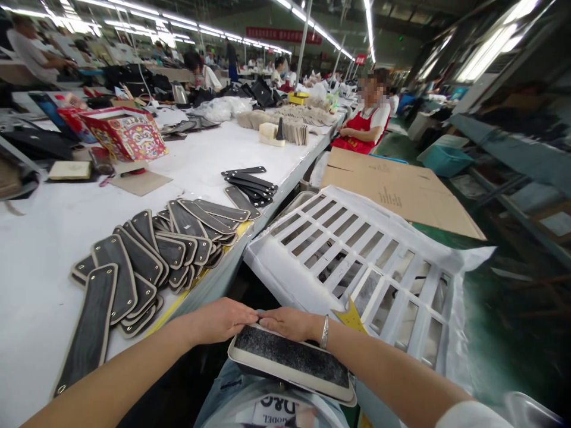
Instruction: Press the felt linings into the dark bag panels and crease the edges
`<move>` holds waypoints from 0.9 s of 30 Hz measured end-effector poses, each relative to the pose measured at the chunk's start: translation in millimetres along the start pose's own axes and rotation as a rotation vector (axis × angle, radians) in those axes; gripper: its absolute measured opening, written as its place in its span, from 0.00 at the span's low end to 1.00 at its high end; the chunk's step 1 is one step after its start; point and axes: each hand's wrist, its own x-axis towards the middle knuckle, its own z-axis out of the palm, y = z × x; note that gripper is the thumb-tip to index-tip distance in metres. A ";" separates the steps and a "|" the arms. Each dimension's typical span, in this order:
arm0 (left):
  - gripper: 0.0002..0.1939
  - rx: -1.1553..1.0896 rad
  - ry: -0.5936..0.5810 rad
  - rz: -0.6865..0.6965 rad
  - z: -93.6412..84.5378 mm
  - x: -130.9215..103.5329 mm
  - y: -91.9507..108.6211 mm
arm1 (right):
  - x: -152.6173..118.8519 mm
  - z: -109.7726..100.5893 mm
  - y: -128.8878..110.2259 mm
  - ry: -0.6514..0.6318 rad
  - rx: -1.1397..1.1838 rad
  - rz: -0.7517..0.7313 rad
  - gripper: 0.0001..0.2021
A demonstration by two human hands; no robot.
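Observation:
A black and cream bag piece [292,356], shaped like a long panel with rounded corners and a raised pale rim, rests above my lap. At its far-left edge, my left hand [225,321] is closed, its fingers together and gripping the edge. My right hand [289,324], a silver bracelet at its wrist, is closed on the same edge, and its fingertips meet those of the left. Both thumbs are mostly hidden. To the left lies a heap of dark straps [143,255] with cream borders and metal eyelets.
Smaller black straps [252,184] lie behind the heap on the white table [196,160]. A red patterned box [125,134] stands further left. On my right are a slatted white rack [357,255] and a cardboard sheet [397,190]. A person in a red apron [363,125] sits beyond.

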 end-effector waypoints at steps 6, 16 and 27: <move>0.18 0.218 -0.040 -0.046 1.1 -2.8 13.4 | 14.1 2.0 -3.5 0.032 -0.037 -0.035 0.27; 0.18 0.486 0.007 0.012 18.3 -3.4 25.7 | -112.1 -12.9 9.9 0.051 0.015 0.121 0.25; 0.18 0.581 0.081 0.036 49.2 23.0 62.5 | -151.2 3.0 7.8 0.333 -0.120 0.290 0.19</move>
